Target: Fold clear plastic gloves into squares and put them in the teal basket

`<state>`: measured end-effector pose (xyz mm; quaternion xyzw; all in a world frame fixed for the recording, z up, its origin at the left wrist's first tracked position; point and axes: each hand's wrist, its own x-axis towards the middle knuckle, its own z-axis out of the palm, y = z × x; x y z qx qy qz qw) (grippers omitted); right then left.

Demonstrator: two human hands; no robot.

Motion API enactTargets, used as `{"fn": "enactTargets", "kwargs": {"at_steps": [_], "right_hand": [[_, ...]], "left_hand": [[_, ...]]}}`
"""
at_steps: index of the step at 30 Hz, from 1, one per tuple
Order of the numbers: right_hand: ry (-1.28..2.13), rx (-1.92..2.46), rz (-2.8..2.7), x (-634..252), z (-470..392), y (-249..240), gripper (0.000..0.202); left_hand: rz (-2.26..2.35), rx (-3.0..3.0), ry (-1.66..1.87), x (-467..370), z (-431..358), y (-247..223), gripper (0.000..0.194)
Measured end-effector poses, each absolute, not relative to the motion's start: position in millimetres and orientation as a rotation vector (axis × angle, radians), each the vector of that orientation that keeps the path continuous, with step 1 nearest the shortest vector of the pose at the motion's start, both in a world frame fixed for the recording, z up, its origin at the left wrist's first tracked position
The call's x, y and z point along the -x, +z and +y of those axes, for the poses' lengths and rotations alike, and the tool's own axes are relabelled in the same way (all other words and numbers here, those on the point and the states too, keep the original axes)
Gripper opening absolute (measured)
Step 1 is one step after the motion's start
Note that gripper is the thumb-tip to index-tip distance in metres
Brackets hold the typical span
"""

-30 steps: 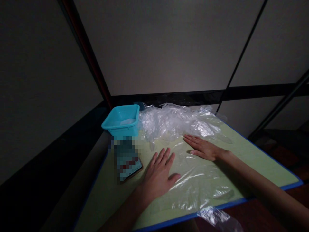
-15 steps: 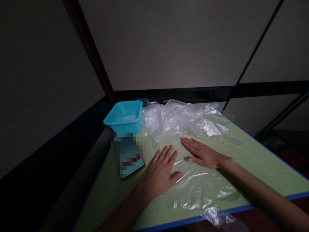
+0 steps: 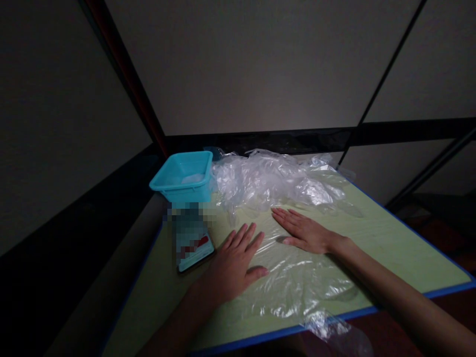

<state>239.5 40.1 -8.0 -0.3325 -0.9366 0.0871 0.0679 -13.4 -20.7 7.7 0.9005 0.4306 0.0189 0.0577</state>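
Observation:
A thin clear plastic bag [image 3: 293, 282] lies spread over the light green table [image 3: 394, 253], its near end hanging over the blue front edge. My left hand [image 3: 234, 265] rests palm down at the bag's left side, fingers apart and holding nothing. Farther back and to the right, my right hand [image 3: 303, 230] lies flat on the bag's upper part, fingers stretched out and thumb apart. Beyond both hands sits a crumpled heap of clear plastic bags [image 3: 275, 178].
A turquoise basket [image 3: 182, 187] with something whitish inside stands at the back left corner. A phone [image 3: 195, 250], partly blurred out, lies in front of it, left of my left hand. Panelled walls [image 3: 260, 69] rise behind the table.
The whole view has shifted slightly, so everything appears a little farther left. Both hands remain flat, in nearly the same places on the table.

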Motion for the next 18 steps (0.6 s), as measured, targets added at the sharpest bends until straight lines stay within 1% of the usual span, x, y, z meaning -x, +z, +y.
{"fn": "enactTargets", "kwargs": {"at_steps": [3,6,9,11,13,18], "right_hand": [[0.315,0.989,-2.796,-239,40,-7,0.071],[0.467,0.997,-2.686,-241,40,-5,0.069],[0.688,1.095,-2.435,-246,41,0,0.061],[0.764,1.135,-2.305,-248,42,3,0.056],[0.756,1.127,-2.28,-248,43,5,0.054],[0.625,1.111,-2.236,-249,44,8,0.051]], "left_hand": [[1.307,-2.728,0.046,13,-21,7,0.067],[1.326,-2.738,0.083,13,-21,7,0.071],[1.361,-2.767,0.164,13,-19,7,0.078],[1.361,-2.784,0.22,14,-16,8,0.077],[1.338,-2.79,0.272,15,-15,11,0.069],[1.299,-2.773,0.388,15,-14,15,0.034]]}}
